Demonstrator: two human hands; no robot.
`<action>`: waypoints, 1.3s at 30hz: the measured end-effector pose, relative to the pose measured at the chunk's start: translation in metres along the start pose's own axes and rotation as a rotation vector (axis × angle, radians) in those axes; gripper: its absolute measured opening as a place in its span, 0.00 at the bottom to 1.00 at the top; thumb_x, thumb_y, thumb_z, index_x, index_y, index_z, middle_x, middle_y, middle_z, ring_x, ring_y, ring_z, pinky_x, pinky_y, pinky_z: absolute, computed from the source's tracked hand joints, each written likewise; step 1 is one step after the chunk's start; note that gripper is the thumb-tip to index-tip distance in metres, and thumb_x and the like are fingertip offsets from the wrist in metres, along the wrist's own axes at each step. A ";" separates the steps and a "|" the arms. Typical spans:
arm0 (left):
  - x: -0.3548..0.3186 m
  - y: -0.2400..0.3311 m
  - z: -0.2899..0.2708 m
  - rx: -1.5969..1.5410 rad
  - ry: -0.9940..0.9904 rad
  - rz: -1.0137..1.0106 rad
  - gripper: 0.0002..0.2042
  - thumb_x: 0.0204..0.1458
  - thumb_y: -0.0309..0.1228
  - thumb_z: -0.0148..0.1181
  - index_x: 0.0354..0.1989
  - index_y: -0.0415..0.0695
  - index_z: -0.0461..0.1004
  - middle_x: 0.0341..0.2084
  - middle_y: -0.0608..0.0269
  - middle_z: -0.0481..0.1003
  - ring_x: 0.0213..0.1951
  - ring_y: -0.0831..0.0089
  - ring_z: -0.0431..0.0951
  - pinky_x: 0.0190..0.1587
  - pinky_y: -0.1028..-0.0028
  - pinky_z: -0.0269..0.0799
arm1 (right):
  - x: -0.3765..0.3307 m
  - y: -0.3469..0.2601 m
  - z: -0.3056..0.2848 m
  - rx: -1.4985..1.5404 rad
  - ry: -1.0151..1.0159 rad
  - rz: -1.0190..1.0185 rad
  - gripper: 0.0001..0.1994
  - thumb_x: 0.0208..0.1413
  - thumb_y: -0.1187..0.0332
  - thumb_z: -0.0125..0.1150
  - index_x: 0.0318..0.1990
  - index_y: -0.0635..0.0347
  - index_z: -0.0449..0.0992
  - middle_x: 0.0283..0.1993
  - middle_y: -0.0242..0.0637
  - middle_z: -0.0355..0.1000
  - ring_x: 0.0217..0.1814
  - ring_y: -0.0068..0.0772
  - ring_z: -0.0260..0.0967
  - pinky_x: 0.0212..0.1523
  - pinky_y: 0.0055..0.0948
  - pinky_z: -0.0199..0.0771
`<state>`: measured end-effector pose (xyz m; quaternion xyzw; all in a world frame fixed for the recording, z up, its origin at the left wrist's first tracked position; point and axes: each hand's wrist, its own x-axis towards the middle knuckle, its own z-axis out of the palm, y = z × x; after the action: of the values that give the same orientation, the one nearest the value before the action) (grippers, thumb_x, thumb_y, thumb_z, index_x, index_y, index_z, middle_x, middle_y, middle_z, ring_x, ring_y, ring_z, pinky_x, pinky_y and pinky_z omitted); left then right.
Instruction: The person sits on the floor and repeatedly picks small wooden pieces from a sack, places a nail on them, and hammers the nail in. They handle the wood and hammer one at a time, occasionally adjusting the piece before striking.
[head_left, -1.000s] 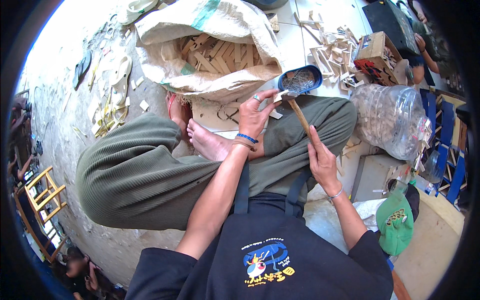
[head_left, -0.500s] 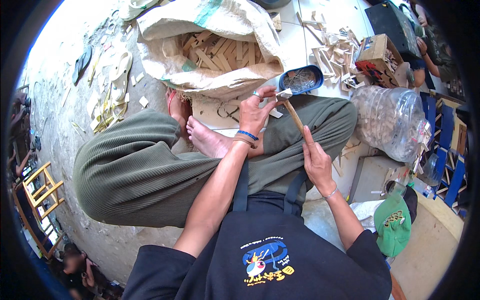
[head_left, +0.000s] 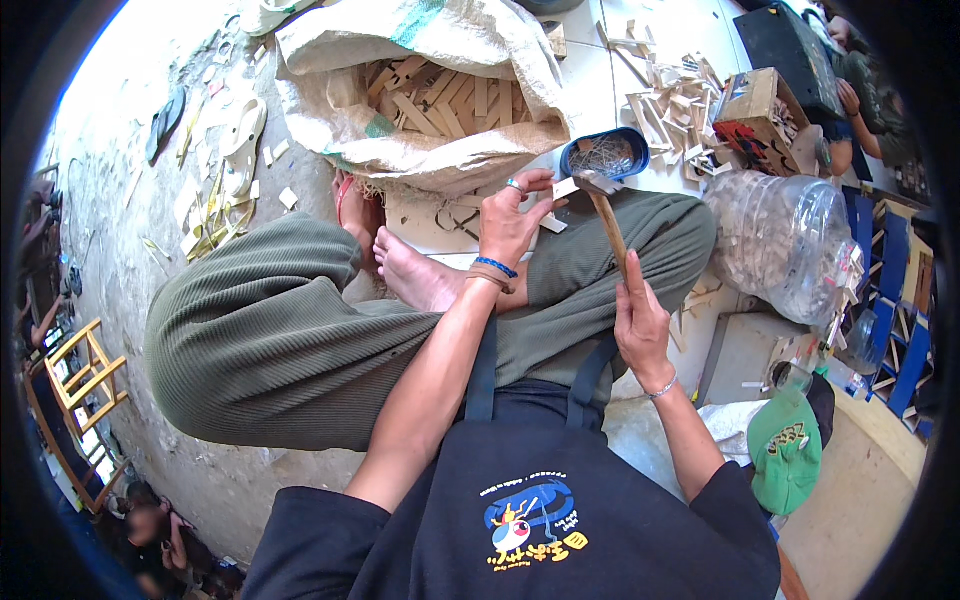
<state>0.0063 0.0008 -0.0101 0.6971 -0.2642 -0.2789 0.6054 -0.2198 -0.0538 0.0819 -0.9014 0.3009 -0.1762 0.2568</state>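
Observation:
My right hand (head_left: 643,322) is wrapped round the wooden handle of a hammer (head_left: 609,228), its head near the blue tub's edge. Beside that head, my left hand (head_left: 508,228) has thumb and index finger closing on a small pale wooden piece (head_left: 565,188). Another pale strip (head_left: 553,223) lies just below the left thumb, over my trouser leg. Just beyond the hammer head is the blue oval tub (head_left: 578,146) holding many thin metal nails.
A woven white sack (head_left: 330,60) full of wooden strips stands ahead. Loose wood pieces (head_left: 668,105) heap at far right, beside a cardboard box (head_left: 748,100). A clear plastic container (head_left: 785,240) and a green cap (head_left: 785,450) are on the right; sandals (head_left: 242,145) lie left.
The hammer head has shifted right and slightly up, away from the left fingertips. My right hand has moved a little to the right with the handle. My left hand stays nearly still.

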 end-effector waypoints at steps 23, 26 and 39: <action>0.001 0.000 -0.001 -0.020 -0.017 -0.018 0.18 0.52 0.30 0.73 0.52 0.46 0.80 0.43 0.61 0.86 0.47 0.68 0.86 0.51 0.67 0.77 | 0.003 -0.001 -0.005 -0.130 -0.123 -0.015 0.36 0.65 0.74 0.61 0.78 0.38 0.58 0.31 0.43 0.72 0.25 0.51 0.72 0.26 0.48 0.72; 0.002 0.001 0.000 0.005 -0.018 -0.019 0.18 0.52 0.30 0.73 0.52 0.47 0.81 0.42 0.61 0.86 0.47 0.68 0.86 0.51 0.68 0.77 | 0.003 0.000 -0.003 -0.124 -0.145 0.018 0.36 0.65 0.74 0.61 0.78 0.37 0.58 0.30 0.43 0.71 0.24 0.51 0.71 0.26 0.47 0.72; 0.003 0.000 -0.001 0.025 -0.054 -0.037 0.15 0.53 0.34 0.74 0.48 0.46 0.83 0.43 0.59 0.86 0.47 0.67 0.86 0.51 0.66 0.78 | 0.009 -0.004 -0.002 0.012 -0.060 0.084 0.34 0.67 0.73 0.60 0.78 0.42 0.58 0.31 0.44 0.74 0.23 0.46 0.71 0.29 0.42 0.73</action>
<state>0.0091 -0.0010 -0.0107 0.7016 -0.2710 -0.3056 0.5839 -0.2116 -0.0572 0.0873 -0.8912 0.3297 -0.1400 0.2781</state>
